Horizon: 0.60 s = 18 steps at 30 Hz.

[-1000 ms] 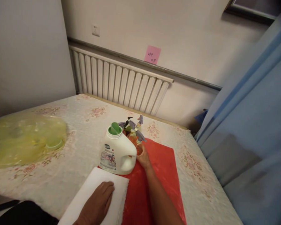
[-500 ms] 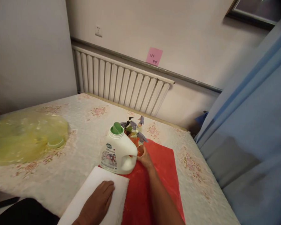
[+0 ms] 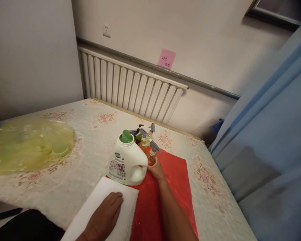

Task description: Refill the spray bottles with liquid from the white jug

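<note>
My left hand [image 3: 104,217] lies flat, fingers stretched out, on a white folded cloth [image 3: 102,207] at the near edge of the table. My right hand [image 3: 156,169] reaches forward over a red mat [image 3: 173,180] and is wrapped round the base of a small spray bottle [image 3: 152,156] holding orange liquid, with a grey trigger head. A white detergent jug [image 3: 126,161] with a green cap stands just left of that hand and hides part of the bottle. Other spray bottles [image 3: 141,134] stand close behind the jug.
A floral tablecloth [image 3: 85,134] covers the table. A crumpled yellow plastic bag [image 3: 27,142] lies at the left. A white radiator [image 3: 130,87] runs along the far wall under a pink sticky note [image 3: 167,59]. Blue curtain [image 3: 271,134] hangs at the right.
The view has drifted slightly. My right hand stays on the small spray bottle, which sits a touch further right beside the jug. My left hand has not moved.
</note>
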### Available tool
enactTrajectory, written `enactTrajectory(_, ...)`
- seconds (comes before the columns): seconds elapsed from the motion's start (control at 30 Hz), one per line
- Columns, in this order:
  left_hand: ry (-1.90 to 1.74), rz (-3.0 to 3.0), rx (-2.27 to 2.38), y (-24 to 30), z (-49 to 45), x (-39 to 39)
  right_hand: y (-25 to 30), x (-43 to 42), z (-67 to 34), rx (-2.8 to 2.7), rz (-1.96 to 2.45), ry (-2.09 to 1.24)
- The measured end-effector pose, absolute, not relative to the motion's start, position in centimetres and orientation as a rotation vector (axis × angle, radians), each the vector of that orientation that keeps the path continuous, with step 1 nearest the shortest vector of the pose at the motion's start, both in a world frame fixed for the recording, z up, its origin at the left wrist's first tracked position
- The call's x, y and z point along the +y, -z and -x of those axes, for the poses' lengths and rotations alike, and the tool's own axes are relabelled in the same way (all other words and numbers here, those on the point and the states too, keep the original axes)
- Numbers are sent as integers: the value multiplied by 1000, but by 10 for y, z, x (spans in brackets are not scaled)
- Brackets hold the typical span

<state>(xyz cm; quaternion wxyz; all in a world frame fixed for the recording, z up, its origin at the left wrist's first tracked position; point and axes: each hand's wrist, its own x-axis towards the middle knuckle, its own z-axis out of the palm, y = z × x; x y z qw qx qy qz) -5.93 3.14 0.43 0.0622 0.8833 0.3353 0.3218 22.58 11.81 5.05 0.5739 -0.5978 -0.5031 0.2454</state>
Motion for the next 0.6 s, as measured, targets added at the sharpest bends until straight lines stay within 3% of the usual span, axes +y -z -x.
enactTrajectory(0.6,-1010,-2724,1004,1,60,32,-50,126,-235,-1208,1435,-673)
